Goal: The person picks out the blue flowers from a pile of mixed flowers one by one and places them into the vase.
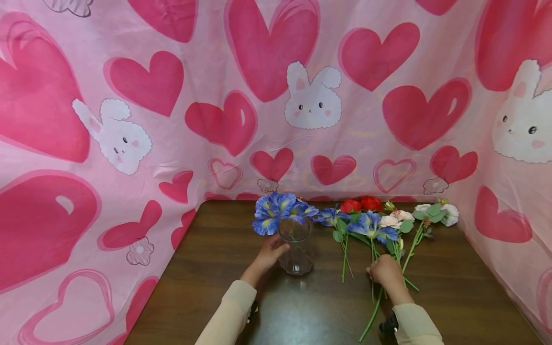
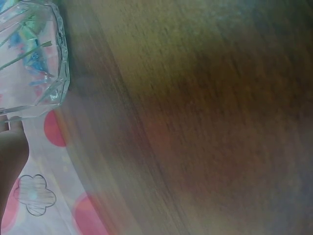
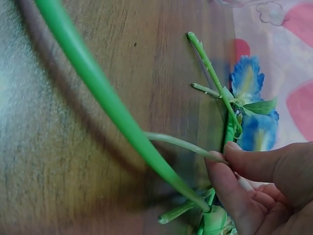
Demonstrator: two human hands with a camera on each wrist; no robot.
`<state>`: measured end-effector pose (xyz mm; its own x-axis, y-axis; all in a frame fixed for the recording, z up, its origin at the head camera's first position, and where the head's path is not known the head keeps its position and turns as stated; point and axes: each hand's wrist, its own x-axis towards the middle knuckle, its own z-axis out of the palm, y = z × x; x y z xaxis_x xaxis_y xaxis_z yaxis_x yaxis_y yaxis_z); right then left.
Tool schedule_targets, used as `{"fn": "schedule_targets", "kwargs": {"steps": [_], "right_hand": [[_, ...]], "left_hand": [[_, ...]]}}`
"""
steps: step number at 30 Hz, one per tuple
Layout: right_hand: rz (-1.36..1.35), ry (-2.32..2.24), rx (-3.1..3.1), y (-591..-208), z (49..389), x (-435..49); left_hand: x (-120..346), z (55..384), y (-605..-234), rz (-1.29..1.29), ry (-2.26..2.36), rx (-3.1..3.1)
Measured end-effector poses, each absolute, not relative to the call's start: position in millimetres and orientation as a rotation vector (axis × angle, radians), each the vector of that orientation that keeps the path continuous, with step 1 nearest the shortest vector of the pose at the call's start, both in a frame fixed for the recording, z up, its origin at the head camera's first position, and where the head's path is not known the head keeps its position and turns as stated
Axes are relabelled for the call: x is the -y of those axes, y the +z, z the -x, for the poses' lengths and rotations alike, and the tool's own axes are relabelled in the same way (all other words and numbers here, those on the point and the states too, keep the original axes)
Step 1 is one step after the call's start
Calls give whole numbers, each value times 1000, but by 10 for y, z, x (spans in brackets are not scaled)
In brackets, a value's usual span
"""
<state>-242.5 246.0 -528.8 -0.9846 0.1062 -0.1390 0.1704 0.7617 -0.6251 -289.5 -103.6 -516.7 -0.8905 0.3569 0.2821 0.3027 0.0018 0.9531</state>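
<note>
My left hand (image 1: 268,254) grips the left side of a clear glass vase (image 1: 297,264), its thumb at the front. Blue irises (image 1: 273,211) stand in the vase, their blooms leaning over its left and far rim. In the left wrist view the faceted glass (image 2: 62,90) shows cut stems inside. To the right, my right hand (image 1: 386,274) pinches a thin pale green stem (image 3: 178,142) between thumb and forefinger. A blue iris (image 1: 368,225) lies just beyond that hand, in line with the stem. A thicker green stem (image 3: 100,90) passes near the fingers.
Red flowers (image 1: 371,203), pale pink roses (image 1: 390,220) and a white flower (image 1: 450,215) lie at the back right of the brown table (image 1: 207,287). Another blue iris (image 1: 328,216) lies between vase and right hand. A heart-patterned pink cloth (image 1: 267,139) hangs behind and at both sides.
</note>
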Motion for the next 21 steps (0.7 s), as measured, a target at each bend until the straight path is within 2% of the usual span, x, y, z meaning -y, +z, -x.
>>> {"fn": "schedule_targets", "kwargs": {"steps": [21], "right_hand": [[-278,-1208,-2918,-5151,2414,-2453]], "left_hand": [[1048,2881,-5155,-681,2078,-2172]]}}
